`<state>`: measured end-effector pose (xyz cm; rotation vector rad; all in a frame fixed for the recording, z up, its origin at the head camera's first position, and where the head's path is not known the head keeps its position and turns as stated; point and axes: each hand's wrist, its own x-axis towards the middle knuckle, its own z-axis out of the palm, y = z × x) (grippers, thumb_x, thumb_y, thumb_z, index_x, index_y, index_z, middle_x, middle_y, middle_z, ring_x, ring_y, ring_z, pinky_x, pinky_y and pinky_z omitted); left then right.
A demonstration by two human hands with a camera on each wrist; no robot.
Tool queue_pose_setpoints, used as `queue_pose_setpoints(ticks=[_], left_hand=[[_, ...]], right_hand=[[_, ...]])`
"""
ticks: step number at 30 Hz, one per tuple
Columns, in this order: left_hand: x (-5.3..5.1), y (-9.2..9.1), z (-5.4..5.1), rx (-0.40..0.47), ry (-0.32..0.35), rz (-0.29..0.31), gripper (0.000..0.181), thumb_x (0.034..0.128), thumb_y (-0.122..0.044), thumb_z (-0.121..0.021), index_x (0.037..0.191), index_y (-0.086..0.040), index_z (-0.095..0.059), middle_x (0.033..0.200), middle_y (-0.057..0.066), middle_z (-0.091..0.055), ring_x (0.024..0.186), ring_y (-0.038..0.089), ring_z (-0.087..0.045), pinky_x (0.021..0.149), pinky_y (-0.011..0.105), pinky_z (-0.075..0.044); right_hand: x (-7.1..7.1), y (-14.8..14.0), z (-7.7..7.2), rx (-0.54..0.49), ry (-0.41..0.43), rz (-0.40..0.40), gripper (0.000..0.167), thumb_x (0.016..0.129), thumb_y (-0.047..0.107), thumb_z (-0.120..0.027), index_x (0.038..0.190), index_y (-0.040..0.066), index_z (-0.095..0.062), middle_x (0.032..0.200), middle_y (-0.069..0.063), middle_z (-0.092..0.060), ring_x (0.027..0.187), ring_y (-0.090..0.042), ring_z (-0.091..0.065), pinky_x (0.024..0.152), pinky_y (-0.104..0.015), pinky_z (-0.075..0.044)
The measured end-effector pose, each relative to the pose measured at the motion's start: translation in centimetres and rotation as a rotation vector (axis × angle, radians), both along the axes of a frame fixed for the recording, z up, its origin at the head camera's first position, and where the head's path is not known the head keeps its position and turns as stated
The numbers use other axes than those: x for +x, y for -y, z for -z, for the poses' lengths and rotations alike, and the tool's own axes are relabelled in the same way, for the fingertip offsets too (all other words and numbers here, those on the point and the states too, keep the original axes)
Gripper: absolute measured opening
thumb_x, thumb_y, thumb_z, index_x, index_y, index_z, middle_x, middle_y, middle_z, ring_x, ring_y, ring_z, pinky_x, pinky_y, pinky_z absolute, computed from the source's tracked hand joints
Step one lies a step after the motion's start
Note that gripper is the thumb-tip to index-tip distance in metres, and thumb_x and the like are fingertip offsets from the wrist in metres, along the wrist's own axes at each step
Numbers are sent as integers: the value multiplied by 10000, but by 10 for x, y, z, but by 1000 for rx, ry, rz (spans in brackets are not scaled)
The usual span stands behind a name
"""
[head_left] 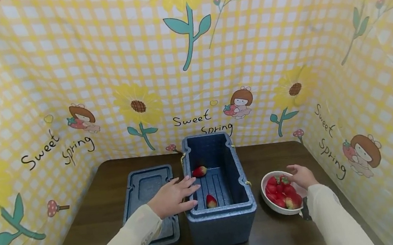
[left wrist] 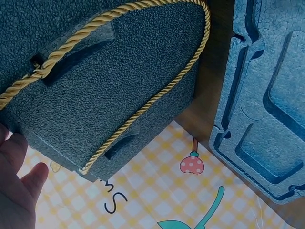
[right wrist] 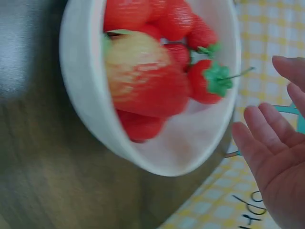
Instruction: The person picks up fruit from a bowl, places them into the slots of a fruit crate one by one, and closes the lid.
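Note:
A deep blue foam box (head_left: 223,228) stands lidless on the table, with two strawberries inside: one strawberry (head_left: 199,172) by the left wall, another strawberry (head_left: 211,201) near the front. My left hand (head_left: 174,197) rests on the box's left rim, fingers spread. To the right, a white bowl (head_left: 283,211) holds several red strawberries (right wrist: 143,76), some with green leaves. My right hand (head_left: 301,176) hovers at the bowl's far right rim. In the right wrist view its fingers (right wrist: 259,126) are loosely extended and apart from the fruit, with nothing between them.
The blue foam lid (head_left: 149,184) lies flat left of the box, partly under my left forearm. Gold rope (left wrist: 157,98) loops along the box's side. A yellow checked cloth (head_left: 191,78) hangs around the back and sides of the brown table (head_left: 87,215).

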<state>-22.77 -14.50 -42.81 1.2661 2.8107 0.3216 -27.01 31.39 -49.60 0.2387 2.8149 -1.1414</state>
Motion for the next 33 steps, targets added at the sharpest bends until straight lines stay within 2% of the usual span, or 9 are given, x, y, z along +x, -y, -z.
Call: queue_pose_setpoints(ticks=[7, 11, 15, 18, 24, 28, 33], left_hand=[[3, 6, 0, 2, -1, -9, 522, 967, -404, -496, 1379, -85, -529, 1459, 121, -437, 1354, 281, -382, 1069, 545, -301], [4, 4, 1, 12, 16, -8, 526, 970, -413, -487, 1387, -94, -521, 1467, 116, -428, 1360, 277, -374, 1070, 551, -296], [2, 1, 1, 14, 13, -11, 533, 972, -430, -476, 1392, -106, -517, 1474, 105, -422, 1369, 274, -359, 1076, 553, -285], [2, -1, -1, 9, 12, -14, 530, 968, -425, -481, 1387, -104, -524, 1468, 105, -429, 1368, 273, -362, 1076, 549, -288], [4, -3, -4, 8, 33, -29, 533, 967, -422, -482, 1385, -95, -524, 1468, 106, -429, 1365, 270, -367, 1076, 527, -303], [5, -3, -5, 2, 12, -29, 527, 971, -426, -478, 1381, -98, -529, 1461, 102, -440, 1358, 266, -379, 1077, 507, -311], [4, -2, -4, -5, -49, -19, 499, 968, -419, -498, 1353, -108, -563, 1421, 103, -488, 1345, 263, -402, 1091, 524, -276]], right_hand=[[9, 14, 38, -132, -9, 109, 575, 827, 25, -634, 1329, -147, -414, 1269, -401, -457, 1152, -515, -458, 971, -564, -400], [13, 15, 51, -140, 5, 150, 620, 853, 53, -622, 1370, -152, -349, 1341, -404, -381, 1216, -538, -390, 1023, -598, -323], [11, 12, 55, -146, -10, 149, 626, 862, 61, -617, 1380, -154, -338, 1338, -396, -386, 1207, -534, -403, 1028, -592, -319], [10, 11, 55, -133, -10, 137, 617, 850, 70, -635, 1366, -143, -373, 1315, -390, -423, 1164, -525, -442, 992, -584, -369], [8, 13, 57, -73, -71, 112, 535, 810, 66, -676, 1265, -143, -487, 1193, -381, -520, 1052, -506, -508, 926, -569, -426], [3, 15, 60, -70, -68, 136, 503, 810, 88, -679, 1227, -140, -514, 1162, -373, -536, 1032, -492, -521, 918, -562, -434], [-3, 19, 63, -73, -79, 154, 489, 808, 127, -640, 1184, -155, -504, 1098, -358, -561, 964, -447, -551, 875, -525, -450]])
